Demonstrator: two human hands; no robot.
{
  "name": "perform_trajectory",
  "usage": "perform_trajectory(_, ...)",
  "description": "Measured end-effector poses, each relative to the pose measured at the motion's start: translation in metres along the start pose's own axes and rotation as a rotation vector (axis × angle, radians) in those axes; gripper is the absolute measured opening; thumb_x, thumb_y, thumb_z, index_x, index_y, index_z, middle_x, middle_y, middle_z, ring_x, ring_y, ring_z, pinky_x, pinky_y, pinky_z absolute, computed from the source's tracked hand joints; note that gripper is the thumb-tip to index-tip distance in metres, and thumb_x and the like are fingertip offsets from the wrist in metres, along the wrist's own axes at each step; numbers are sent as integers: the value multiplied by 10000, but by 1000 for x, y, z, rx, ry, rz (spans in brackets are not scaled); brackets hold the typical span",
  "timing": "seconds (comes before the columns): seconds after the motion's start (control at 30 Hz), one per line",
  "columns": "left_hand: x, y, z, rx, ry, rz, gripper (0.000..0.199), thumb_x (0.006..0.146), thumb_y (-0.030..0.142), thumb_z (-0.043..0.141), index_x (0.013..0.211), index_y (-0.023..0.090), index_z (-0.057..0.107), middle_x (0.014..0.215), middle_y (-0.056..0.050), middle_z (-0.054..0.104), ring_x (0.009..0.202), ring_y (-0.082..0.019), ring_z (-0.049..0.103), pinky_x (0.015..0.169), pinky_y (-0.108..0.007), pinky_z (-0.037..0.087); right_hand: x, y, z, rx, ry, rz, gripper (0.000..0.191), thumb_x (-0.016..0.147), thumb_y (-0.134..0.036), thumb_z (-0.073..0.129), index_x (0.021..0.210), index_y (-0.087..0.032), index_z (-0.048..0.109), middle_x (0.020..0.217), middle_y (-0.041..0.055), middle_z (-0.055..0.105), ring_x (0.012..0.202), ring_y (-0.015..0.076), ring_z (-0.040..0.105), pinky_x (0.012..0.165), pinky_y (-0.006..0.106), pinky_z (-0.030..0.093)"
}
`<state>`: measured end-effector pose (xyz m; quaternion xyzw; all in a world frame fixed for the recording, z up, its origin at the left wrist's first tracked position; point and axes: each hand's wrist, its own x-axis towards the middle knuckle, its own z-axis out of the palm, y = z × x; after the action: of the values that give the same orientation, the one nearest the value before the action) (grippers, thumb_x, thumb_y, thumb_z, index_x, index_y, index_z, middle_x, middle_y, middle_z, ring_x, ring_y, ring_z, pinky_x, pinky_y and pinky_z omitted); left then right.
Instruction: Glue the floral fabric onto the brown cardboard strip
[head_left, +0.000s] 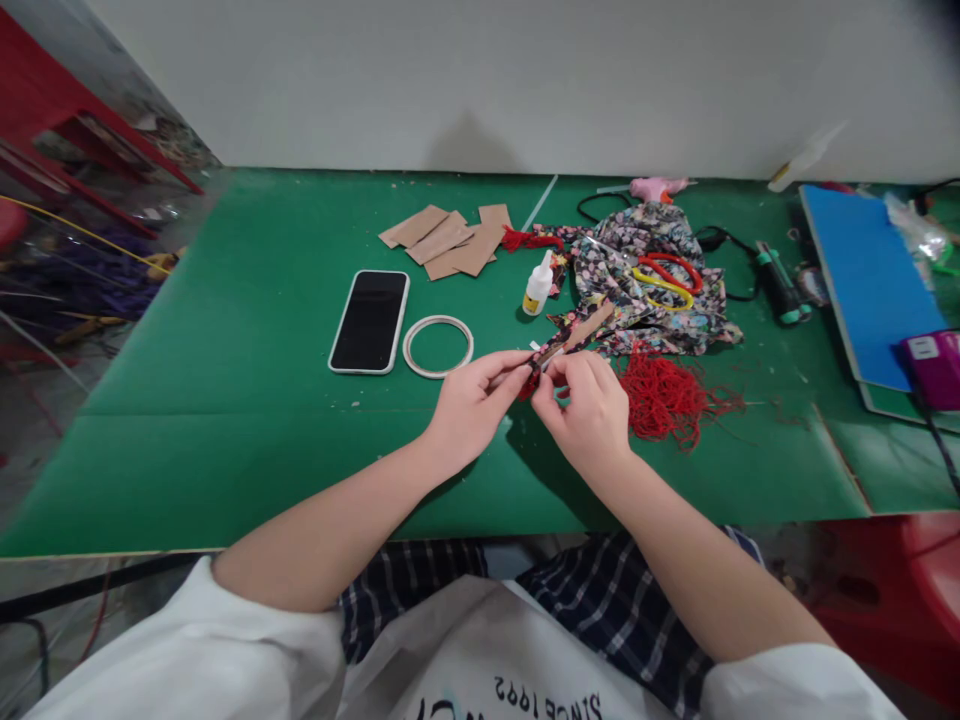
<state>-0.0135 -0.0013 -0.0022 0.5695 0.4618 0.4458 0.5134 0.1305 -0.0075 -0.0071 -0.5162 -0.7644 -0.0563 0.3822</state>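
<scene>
Both of my hands meet over the green table, around a narrow floral-fabric strip with a brown cardboard-like piece along it. My left hand grips its near end between thumb and fingers. At the same end, my right hand is closed in a pinch; a bit of red shows between the hands. What exactly the right fingertips hold is hidden. Beside the right hand lies a tangle of red thread. Just beyond the strip stands a small white glue bottle. A roll of tape lies left of the hands.
A phone lies at left. Farther back are brown cardboard pieces, a red tassel, and crumpled floral fabric with red-and-yellow scissors on top. A pink glue gun, a green-black tool and a blue board sit rightward.
</scene>
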Motion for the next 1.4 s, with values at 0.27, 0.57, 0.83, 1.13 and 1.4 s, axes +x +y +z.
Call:
perform_trajectory(0.27,8,-7,-7,-61,124,-79,303,765,395,622,953,164,677,830,-31,700,750,-144,630,735,-272,505,1,9,-4,90,11,49,110,750,-134,487,713,-211,417,641,-8,478,616,133,474,560,252,424)
perform_trajectory(0.57,18,-6,-17,-321,225,-172,279,692,379,690,885,177,677,812,-25,692,702,-124,629,712,-278,519,10,30,-15,63,83,156,96,738,-137,514,705,-203,452,650,-13,497,574,112,494,496,214,430)
perform_trajectory(0.83,15,-5,-16,-318,271,-151,283,694,379,694,895,181,672,833,-25,691,738,-136,636,753,-299,519,6,39,-10,224,-286,168,198,834,-194,504,926,-192,680,852,60,717,801,194,659,709,335,519)
perform_trajectory(1.13,3,-2,-6,-224,77,-156,287,705,382,687,895,167,683,812,-37,708,745,-159,650,764,-314,526,14,20,-13,1013,-203,770,221,724,-393,661,683,-180,620,657,-15,629,574,101,581,589,257,540)
perform_trajectory(1.4,2,4,-4,-286,-182,-240,251,736,420,628,786,180,682,756,-14,686,710,-162,636,702,-300,528,15,14,-18,977,-280,750,290,750,-370,631,560,-174,531,495,-52,488,456,66,457,453,197,423)
